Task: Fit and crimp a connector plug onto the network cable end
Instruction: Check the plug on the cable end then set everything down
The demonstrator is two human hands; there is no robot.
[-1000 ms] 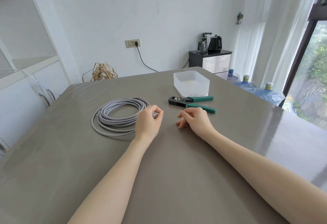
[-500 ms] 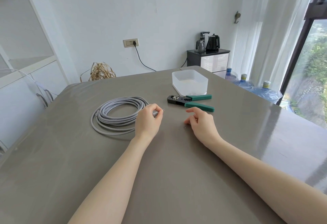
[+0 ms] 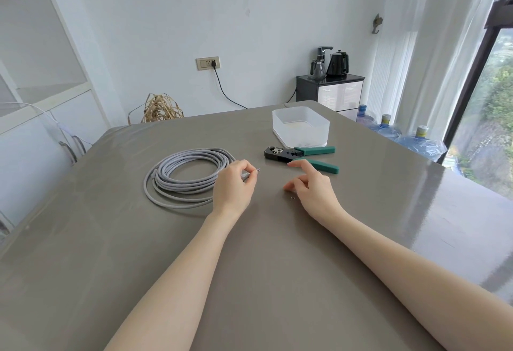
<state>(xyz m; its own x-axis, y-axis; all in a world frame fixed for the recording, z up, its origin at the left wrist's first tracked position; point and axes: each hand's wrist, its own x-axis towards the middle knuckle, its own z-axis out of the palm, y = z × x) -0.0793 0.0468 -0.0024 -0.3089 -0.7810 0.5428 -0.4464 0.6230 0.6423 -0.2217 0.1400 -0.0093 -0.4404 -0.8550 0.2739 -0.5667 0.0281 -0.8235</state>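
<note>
A grey network cable [image 3: 186, 175] lies coiled on the grey-brown table [image 3: 249, 281]. My left hand [image 3: 234, 184] pinches the cable's free end, whose tip pokes out past the fingertips to the right. My right hand [image 3: 312, 187] hovers just right of it with fingers loosely spread and holds nothing. Its index finger points toward the crimping tool [image 3: 301, 155], a black head with green handles, lying just beyond it. No connector plug is visible in either hand.
A translucent white plastic box [image 3: 301, 127] stands behind the crimping tool. A few tiny specks [image 3: 292, 198] lie on the table near my right hand. The table's right edge runs along a window, with water bottles [image 3: 402, 135] on the floor beyond.
My right hand has lifted off the table and moved right and away, its fingers opening toward the crimping tool. My left hand keeps its pinch on the cable end.
</note>
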